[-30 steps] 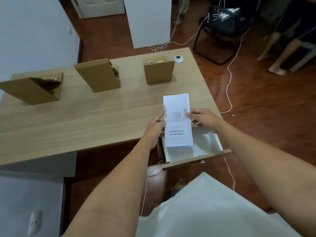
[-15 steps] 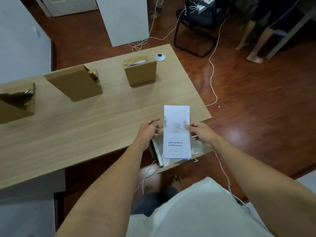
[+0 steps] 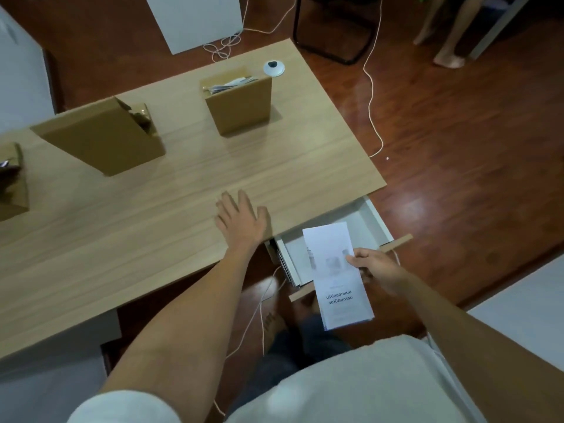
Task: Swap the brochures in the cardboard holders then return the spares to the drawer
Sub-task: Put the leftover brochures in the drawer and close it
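Note:
My right hand (image 3: 377, 267) pinches a stack of white brochures (image 3: 334, 270) by its right edge, over the front of the open white drawer (image 3: 374, 222) under the desk's right end. My left hand (image 3: 239, 219) lies flat with straight fingers on the wooden desk (image 3: 152, 227), just left of the drawer. Three cardboard holders stand along the far side: the right holder (image 3: 241, 106) shows papers at its top, the middle holder (image 3: 100, 138) leans, and the left holder (image 3: 13, 184) is cut off by the frame edge.
A small white round cap (image 3: 273, 68) sits at the desk's far right corner. White cables (image 3: 374, 96) trail over the red-brown floor. A black chair frame (image 3: 332, 41) and a person's bare legs (image 3: 447, 41) are beyond the desk. A white panel (image 3: 195, 19) stands behind it.
My left hand has let go of the brochures and moved left onto the desk top. My right hand alone has carried the stack down and right over the drawer.

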The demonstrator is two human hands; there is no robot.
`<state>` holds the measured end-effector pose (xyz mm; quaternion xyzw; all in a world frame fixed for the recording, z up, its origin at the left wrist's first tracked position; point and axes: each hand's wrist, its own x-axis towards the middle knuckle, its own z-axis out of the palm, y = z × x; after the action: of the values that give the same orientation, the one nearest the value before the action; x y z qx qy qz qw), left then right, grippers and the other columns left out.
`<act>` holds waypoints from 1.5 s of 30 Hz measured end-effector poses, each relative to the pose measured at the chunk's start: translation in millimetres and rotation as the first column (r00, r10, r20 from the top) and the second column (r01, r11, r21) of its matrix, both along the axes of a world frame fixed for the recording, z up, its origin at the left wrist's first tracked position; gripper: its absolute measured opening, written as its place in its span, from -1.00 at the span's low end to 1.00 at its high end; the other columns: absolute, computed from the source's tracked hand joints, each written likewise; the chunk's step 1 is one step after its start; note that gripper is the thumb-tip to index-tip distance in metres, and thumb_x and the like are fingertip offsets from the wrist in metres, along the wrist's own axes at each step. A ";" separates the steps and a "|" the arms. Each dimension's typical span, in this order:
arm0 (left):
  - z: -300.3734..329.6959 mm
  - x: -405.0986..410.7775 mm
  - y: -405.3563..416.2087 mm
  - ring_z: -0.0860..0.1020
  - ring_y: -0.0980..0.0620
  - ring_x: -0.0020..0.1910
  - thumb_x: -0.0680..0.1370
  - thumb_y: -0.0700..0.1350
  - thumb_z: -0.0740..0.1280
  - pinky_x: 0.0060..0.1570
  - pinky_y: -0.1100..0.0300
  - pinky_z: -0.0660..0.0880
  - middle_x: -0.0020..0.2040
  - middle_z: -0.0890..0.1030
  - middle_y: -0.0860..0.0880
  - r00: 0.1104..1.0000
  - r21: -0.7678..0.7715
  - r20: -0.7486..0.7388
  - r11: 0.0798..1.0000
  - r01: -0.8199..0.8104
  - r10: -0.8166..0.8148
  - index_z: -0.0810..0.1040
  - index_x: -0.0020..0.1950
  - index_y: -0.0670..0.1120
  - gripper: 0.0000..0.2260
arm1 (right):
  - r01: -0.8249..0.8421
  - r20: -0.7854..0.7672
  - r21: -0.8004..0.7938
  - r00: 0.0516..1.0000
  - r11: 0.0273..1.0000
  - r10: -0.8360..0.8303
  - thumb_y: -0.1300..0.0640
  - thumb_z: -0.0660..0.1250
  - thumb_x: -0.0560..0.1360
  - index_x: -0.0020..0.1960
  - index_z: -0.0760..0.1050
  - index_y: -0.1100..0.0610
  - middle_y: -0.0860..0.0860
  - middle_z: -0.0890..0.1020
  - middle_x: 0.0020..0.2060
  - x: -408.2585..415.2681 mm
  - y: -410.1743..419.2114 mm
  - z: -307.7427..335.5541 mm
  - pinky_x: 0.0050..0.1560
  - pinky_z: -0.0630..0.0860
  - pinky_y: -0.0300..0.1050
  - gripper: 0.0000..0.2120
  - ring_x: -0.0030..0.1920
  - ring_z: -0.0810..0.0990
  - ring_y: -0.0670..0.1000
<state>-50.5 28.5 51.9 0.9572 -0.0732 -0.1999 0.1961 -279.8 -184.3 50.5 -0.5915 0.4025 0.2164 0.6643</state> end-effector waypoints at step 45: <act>-73.8 25.9 20.6 -0.14 -0.16 0.70 0.62 0.39 0.03 0.61 -0.29 -0.13 0.72 -0.05 -0.11 0.941 0.150 0.335 0.989 -0.013 -0.039 0.05 0.71 0.05 -0.26 | -0.457 -0.189 -0.375 0.890 0.807 0.416 0.09 0.23 0.65 0.40 0.40 0.15 0.20 0.57 0.08 131.0 21.1 -89.6 -0.08 0.45 -0.08 -0.65 -0.14 0.58 0.06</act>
<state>-24.6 49.1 -22.0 0.9888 -0.0968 -0.0394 0.1068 -148.8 -163.2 -39.1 -0.7825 0.3240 0.3027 0.4372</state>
